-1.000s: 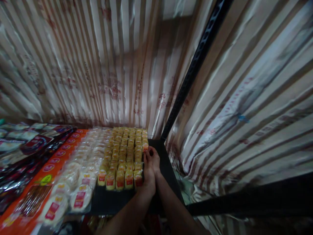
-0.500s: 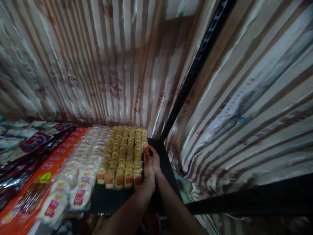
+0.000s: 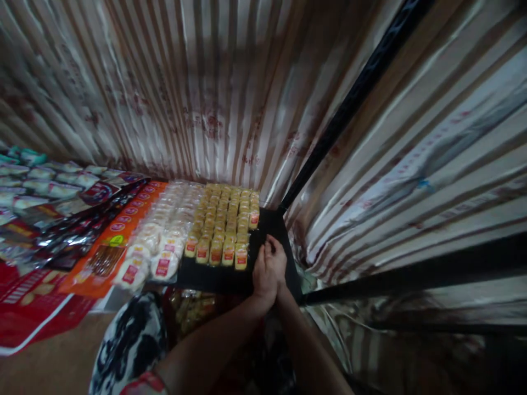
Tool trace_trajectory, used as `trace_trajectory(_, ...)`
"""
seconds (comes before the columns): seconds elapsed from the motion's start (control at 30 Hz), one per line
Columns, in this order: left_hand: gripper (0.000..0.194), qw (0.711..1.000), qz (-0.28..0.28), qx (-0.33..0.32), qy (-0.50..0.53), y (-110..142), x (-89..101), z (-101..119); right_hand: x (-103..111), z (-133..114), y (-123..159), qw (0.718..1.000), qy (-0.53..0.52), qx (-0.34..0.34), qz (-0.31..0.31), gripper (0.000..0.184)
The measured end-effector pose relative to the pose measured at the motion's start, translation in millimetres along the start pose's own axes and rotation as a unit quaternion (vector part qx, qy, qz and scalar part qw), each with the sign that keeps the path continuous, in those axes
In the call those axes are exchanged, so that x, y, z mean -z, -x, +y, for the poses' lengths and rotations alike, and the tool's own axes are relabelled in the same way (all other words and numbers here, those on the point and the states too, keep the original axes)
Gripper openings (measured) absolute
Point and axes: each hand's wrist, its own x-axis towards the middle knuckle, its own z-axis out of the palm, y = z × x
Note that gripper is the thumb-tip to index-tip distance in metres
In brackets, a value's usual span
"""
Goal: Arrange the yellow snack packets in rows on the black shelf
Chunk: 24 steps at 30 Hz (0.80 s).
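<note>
Wrapped yellow cakes (image 3: 222, 219) with red labels stand in tight rows on a black shelf (image 3: 214, 278). The rightmost row is short, ending in a single labelled cake (image 3: 254, 218) farther back. In front of that row, over the shelf's right part, my left hand (image 3: 264, 273) and my right hand (image 3: 278, 259) press against each other. Both have their fingers drawn together, apart from the cakes. Anything between the fingers is hidden.
Left of the cakes lie round white packs (image 3: 167, 260), an orange packet (image 3: 101, 260) and dark shiny packets (image 3: 78, 227). A slanted black post (image 3: 329, 131) rises at the shelf's back right corner. Striped sheeting (image 3: 197, 82) hangs behind. More yellow packs (image 3: 195, 310) show below the shelf.
My hands have drawn back from the short right row of cakes, toward me and to the right. The view has tilted down and shifted, showing more of the floor and lower packs.
</note>
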Motion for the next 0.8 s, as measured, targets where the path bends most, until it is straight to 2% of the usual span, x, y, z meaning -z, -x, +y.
trace_trajectory(0.1,0.046,0.999,0.020,0.025,0.004,47,17.3,-18,11,-6,37,1.000,-0.001,-0.008,0.007,0.041)
trace_trajectory(0.23,0.045,1.000,0.008,-0.010,0.028,105,42.6,-46,22,-14,94,1.000,-0.017,0.001,-0.013,0.037)
trace_trajectory(0.4,0.045,0.998,-0.022,-0.061,0.019,151,77.1,-88,18,-12,160,0.998,0.001,0.004,-0.063,0.033)
trace_trajectory(0.53,0.043,0.998,-0.012,-0.010,-0.054,159,110.4,-126,-4,-2,196,0.985,0.060,-0.018,-0.162,0.039)
trace_trajectory(0.63,0.042,0.973,-0.049,0.091,-0.206,152,137.3,-146,-23,5,212,0.961,0.146,-0.019,-0.233,0.042)
trace_trajectory(0.7,0.038,0.952,-0.082,0.145,-0.257,146,152.2,-155,-34,11,218,0.945,0.197,-0.009,-0.259,0.043)
trace_trajectory(0.8,0.035,0.937,-0.109,0.177,-0.279,139,163.3,-165,-45,21,220,0.929,0.254,-0.018,-0.269,0.046)
